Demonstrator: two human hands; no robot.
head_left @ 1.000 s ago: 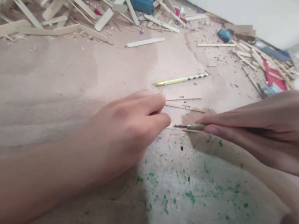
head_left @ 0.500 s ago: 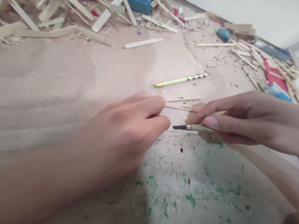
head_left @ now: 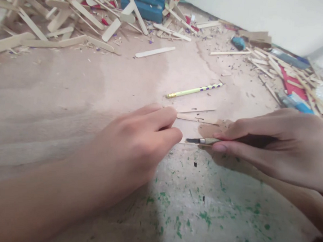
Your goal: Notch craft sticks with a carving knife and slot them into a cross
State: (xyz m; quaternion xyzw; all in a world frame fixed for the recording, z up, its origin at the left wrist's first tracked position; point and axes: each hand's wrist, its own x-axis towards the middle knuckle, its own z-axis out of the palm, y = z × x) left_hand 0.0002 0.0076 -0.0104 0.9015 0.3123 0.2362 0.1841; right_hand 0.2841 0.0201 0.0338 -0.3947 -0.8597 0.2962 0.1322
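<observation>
Knife [head_left: 202,141] sits pinched in the grip of the right hand [head_left: 295,139], blade just beside the left hand [head_left: 141,140], whose curled grip holds thin sticks [head_left: 187,116] on the bench [head_left: 54,90], farther from its back edge than the pencil [head_left: 188,92]. Slipping on such narrow wood could nick a finger; uneven pressure might snap it.

A head-worn camera looks forward and down at a tabletop [head_left: 67,82], close enough for the left hand [head_left: 141,140] and forearm [head_left: 52,199] to loom from 8 o'clock to the center of the view. The right hand [head_left: 273,144] enters between 3 and 4. Farthest off, craft sticks [head_left: 87,14] heap toward 11 o'clock and a white wall [head_left: 259,14] rises between 1 and 2.
</observation>
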